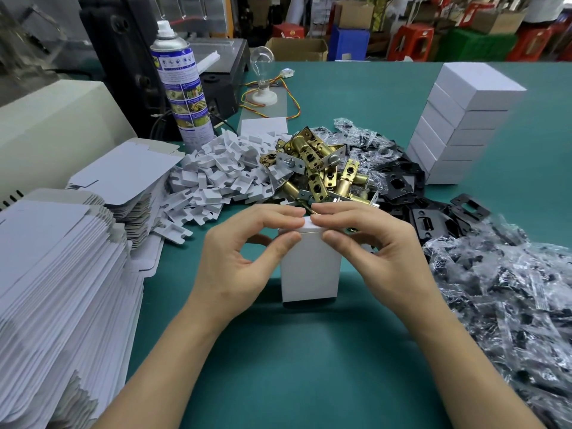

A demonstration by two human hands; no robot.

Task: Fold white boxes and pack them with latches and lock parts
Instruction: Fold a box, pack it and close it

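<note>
A white box (309, 270) stands upright on the green table (294, 360) in front of me. My left hand (244, 258) pinches its top left edge between thumb and curled fingers. My right hand (374, 252) pinches the top right edge the same way, with the fingertips of both hands on the top flap. Behind the box lies a heap of brass latches (322, 168). Flat white box blanks (55, 289) are stacked at the left. What is inside the box is hidden.
A pile of small white card inserts (216, 171) lies left of the latches. Black strike plates (427, 209) and bagged parts (507, 298) spread at the right. A stack of closed white boxes (458, 125) stands far right. A spray can (179, 85) and bulb (262, 77) stand behind.
</note>
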